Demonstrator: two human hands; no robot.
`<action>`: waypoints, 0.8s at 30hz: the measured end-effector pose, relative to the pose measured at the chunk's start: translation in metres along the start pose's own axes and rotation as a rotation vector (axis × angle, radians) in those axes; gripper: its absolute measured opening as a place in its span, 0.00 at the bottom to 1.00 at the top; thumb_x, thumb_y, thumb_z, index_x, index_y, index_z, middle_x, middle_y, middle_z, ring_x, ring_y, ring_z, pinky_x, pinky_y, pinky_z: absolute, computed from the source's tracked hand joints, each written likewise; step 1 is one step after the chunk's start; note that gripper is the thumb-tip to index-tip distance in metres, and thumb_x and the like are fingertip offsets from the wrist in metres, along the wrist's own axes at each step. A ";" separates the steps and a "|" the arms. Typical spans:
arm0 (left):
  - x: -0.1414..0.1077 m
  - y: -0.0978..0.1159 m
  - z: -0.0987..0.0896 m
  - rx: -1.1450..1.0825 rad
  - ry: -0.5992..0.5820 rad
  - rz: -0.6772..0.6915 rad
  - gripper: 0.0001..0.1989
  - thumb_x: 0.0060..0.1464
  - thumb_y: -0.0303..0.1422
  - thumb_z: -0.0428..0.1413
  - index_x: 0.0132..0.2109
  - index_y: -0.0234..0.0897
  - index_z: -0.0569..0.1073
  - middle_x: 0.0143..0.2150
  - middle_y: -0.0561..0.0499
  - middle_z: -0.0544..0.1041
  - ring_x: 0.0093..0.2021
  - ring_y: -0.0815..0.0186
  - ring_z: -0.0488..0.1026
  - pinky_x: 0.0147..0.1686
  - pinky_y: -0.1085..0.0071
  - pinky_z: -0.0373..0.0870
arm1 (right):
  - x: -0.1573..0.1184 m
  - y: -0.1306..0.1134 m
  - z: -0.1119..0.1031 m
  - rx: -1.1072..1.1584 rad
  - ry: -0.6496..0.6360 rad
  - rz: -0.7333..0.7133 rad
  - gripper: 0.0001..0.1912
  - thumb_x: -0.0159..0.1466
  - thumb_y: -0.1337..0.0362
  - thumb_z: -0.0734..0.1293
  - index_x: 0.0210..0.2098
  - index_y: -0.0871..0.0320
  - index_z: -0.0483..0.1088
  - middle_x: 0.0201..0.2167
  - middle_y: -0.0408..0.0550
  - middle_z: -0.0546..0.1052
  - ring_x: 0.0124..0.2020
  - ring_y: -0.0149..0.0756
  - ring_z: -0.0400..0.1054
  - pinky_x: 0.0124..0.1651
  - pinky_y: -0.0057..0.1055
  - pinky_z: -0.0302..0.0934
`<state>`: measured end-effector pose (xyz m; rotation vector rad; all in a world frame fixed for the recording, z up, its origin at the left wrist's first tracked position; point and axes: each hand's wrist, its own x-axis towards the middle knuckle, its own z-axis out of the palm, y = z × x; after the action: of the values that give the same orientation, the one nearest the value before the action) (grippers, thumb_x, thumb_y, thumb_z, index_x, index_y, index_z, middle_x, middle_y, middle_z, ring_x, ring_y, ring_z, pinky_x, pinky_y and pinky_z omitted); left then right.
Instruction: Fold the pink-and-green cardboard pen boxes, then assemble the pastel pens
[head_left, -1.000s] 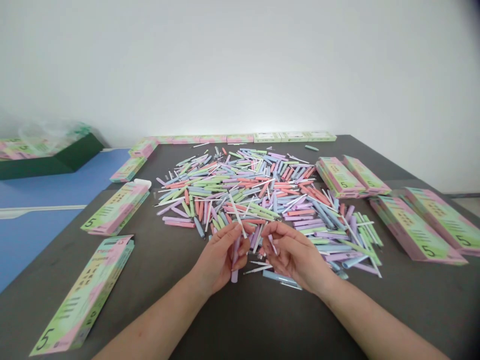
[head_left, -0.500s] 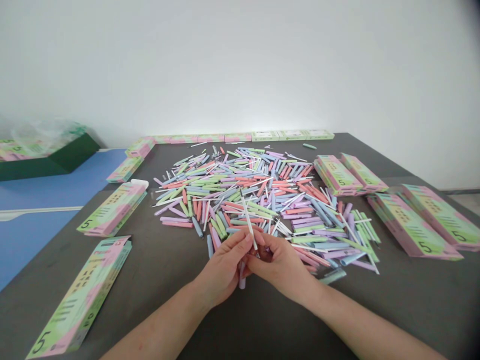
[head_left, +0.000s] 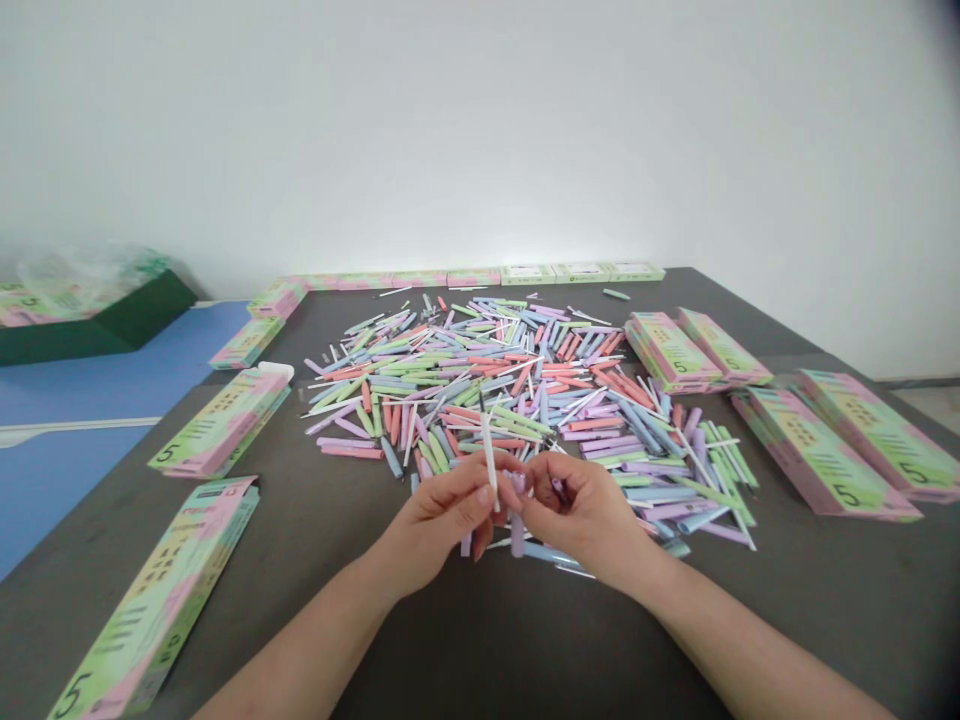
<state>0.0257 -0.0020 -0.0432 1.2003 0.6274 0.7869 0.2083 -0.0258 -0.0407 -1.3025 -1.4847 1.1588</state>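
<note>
L hand (head_left: 442,510) pinches white stick (head_left: 489,462), R hand (head_left: 577,505) pinches lilac tube (head_left: 517,530) (fingers hide both grips, contact hard to make out).

Left hand (head_left: 439,515) pinches a white stick (head_left: 489,460), right hand (head_left: 581,510) touches a lilac tube (head_left: 517,535), both over my pastel pile (head_left: 450,385) on the dark tabletop (head_left: 300,520).

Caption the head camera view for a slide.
Left hand pinches a white stick beside the right hand and a lilac tube, over a heap of pastel tubes amid green-pink boxes.
</note>
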 end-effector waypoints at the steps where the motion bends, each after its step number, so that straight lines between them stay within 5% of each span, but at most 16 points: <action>1: -0.001 0.000 0.001 0.067 -0.031 0.001 0.13 0.59 0.41 0.55 0.37 0.37 0.78 0.52 0.44 0.70 0.25 0.75 0.67 0.24 0.74 0.66 | 0.000 0.000 -0.001 -0.013 0.004 0.003 0.11 0.56 0.61 0.71 0.23 0.58 0.66 0.16 0.34 0.55 0.19 0.25 0.47 0.22 0.25 0.41; 5: -0.002 -0.002 0.005 0.118 -0.048 0.039 0.12 0.60 0.38 0.54 0.38 0.37 0.79 0.50 0.44 0.71 0.25 0.75 0.67 0.27 0.72 0.67 | 0.002 0.002 -0.003 0.037 -0.040 0.077 0.10 0.54 0.60 0.72 0.26 0.59 0.69 0.16 0.34 0.55 0.19 0.25 0.46 0.22 0.26 0.40; 9: 0.004 -0.003 0.004 -0.131 0.096 0.093 0.09 0.57 0.36 0.58 0.35 0.36 0.79 0.48 0.46 0.72 0.28 0.74 0.68 0.26 0.75 0.68 | 0.003 0.002 -0.005 0.446 -0.089 0.095 0.10 0.58 0.60 0.66 0.37 0.58 0.73 0.20 0.37 0.60 0.19 0.26 0.48 0.22 0.26 0.42; 12: 0.008 0.001 0.001 -0.302 0.228 0.112 0.07 0.53 0.35 0.61 0.33 0.35 0.79 0.42 0.49 0.73 0.28 0.74 0.69 0.26 0.77 0.69 | 0.005 -0.001 -0.010 0.769 -0.020 0.084 0.08 0.57 0.64 0.63 0.34 0.59 0.72 0.24 0.42 0.66 0.21 0.27 0.52 0.22 0.25 0.48; 18: 0.009 0.005 0.000 -0.386 0.283 0.081 0.06 0.50 0.32 0.64 0.30 0.31 0.78 0.39 0.50 0.72 0.29 0.75 0.71 0.28 0.80 0.70 | 0.007 -0.008 -0.019 0.954 0.076 0.053 0.03 0.62 0.69 0.65 0.32 0.59 0.71 0.29 0.46 0.72 0.23 0.25 0.59 0.25 0.21 0.56; 24: 0.010 -0.003 0.002 -0.344 0.272 0.063 0.07 0.52 0.32 0.63 0.31 0.31 0.79 0.36 0.50 0.73 0.31 0.73 0.72 0.31 0.80 0.71 | 0.011 0.000 -0.018 1.132 0.154 0.359 0.05 0.54 0.76 0.67 0.30 0.64 0.71 0.23 0.41 0.67 0.14 0.17 0.47 0.11 0.13 0.38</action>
<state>0.0342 0.0044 -0.0456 0.8085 0.6465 1.0753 0.2248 -0.0130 -0.0363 -0.7960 -0.2911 1.6996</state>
